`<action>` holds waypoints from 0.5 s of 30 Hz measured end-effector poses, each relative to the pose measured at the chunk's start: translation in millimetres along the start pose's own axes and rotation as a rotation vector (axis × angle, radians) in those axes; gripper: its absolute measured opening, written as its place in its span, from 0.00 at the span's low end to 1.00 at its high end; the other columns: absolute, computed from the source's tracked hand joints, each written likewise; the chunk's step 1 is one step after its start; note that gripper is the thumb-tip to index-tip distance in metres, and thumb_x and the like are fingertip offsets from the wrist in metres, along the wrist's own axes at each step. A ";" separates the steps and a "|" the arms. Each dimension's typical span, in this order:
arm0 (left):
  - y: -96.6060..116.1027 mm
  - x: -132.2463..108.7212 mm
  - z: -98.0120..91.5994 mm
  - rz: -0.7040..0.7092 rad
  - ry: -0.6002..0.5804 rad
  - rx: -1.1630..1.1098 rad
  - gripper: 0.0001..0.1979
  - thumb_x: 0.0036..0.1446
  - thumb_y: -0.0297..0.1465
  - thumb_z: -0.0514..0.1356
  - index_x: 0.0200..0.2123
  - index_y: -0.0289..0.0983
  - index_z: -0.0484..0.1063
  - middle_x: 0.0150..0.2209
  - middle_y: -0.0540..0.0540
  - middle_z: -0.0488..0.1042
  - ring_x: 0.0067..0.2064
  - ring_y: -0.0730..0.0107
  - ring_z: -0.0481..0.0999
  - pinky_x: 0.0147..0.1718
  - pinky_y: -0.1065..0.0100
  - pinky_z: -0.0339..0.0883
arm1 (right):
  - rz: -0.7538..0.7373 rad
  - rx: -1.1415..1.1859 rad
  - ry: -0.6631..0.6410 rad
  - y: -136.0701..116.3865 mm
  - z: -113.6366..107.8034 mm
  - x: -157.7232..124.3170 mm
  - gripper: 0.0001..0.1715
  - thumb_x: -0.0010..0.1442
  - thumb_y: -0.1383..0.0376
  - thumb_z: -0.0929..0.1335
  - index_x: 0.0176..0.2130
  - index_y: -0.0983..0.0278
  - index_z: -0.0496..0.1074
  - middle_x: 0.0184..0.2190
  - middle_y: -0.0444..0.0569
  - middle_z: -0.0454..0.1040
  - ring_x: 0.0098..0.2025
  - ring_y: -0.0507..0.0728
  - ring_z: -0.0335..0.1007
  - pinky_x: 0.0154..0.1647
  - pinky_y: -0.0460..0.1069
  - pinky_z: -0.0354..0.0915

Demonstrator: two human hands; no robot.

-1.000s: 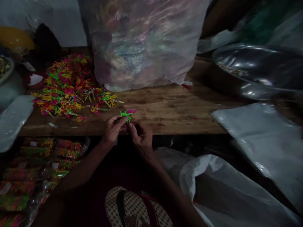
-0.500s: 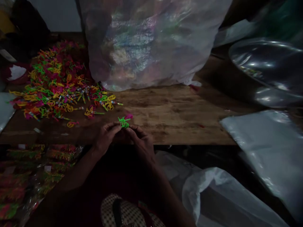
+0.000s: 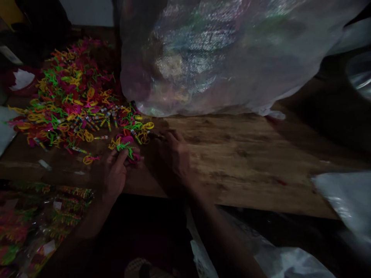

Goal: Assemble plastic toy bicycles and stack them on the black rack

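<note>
My left hand is closed, pinching a small bright green plastic piece between thumb and fingers. A pink piece shows beside the green one, by the fingertips. My right hand is over the wooden table, to the right of the pile, its fingers curled and in shadow; whatever they may hold is too dark to make out. Both hands are close to the near edge of a large heap of small plastic pieces in yellow, green, pink and orange. Thin tubes with printed bands lie among them.
A big translucent sack stands on the wooden table behind my hands. Flat plastic bags lie at the right edge. Packed colourful bags are below the table at left. A red basket sits far left.
My hands have parted. The left moved left towards the heap with the green piece; the right let go of it and reached forward over the table. The view has shifted to the left.
</note>
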State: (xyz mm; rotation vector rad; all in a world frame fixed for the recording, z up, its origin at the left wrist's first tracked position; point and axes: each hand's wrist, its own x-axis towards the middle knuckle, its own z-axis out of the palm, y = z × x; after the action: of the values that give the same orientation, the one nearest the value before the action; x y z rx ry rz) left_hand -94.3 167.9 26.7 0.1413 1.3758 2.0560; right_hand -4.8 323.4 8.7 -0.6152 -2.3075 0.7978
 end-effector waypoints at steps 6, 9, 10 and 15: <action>-4.1 2.6 -7.7 -0.013 0.020 -0.020 0.16 0.49 0.39 0.71 0.35 0.35 0.74 0.33 0.45 0.80 0.35 0.62 0.82 0.33 0.65 0.77 | 0.000 -0.017 -0.132 -0.1 10.5 4.7 0.15 0.69 0.59 0.63 0.43 0.61 0.78 0.39 0.52 0.76 0.44 0.61 0.68 0.50 0.58 0.63; -8.8 7.6 -5.5 -0.072 -0.045 -0.060 0.16 0.48 0.39 0.71 0.35 0.34 0.75 0.36 0.43 0.80 0.37 0.61 0.82 0.33 0.65 0.77 | 0.158 0.111 -0.071 -6.1 -0.3 -7.9 0.16 0.68 0.57 0.64 0.43 0.62 0.78 0.38 0.50 0.76 0.42 0.59 0.70 0.44 0.54 0.64; -10.2 8.7 -3.4 -0.098 -0.064 -0.073 0.16 0.49 0.39 0.70 0.36 0.34 0.76 0.38 0.43 0.81 0.39 0.60 0.82 0.34 0.64 0.77 | 0.184 0.156 -0.054 -7.6 -3.1 -10.4 0.16 0.68 0.57 0.64 0.43 0.62 0.78 0.38 0.50 0.76 0.43 0.58 0.70 0.44 0.53 0.65; -7.6 12.6 7.3 -0.075 -0.022 -0.048 0.17 0.48 0.39 0.71 0.38 0.36 0.75 0.41 0.42 0.81 0.46 0.56 0.81 0.39 0.61 0.78 | 0.227 0.405 -0.002 -8.1 -15.8 -18.9 0.12 0.65 0.58 0.67 0.45 0.58 0.78 0.41 0.47 0.79 0.44 0.56 0.74 0.47 0.52 0.68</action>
State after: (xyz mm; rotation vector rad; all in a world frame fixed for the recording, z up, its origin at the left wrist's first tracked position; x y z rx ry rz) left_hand -97.6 182.7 20.2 0.0897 1.2983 2.0173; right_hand 17.3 312.6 16.6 -0.6934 -2.0138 1.3289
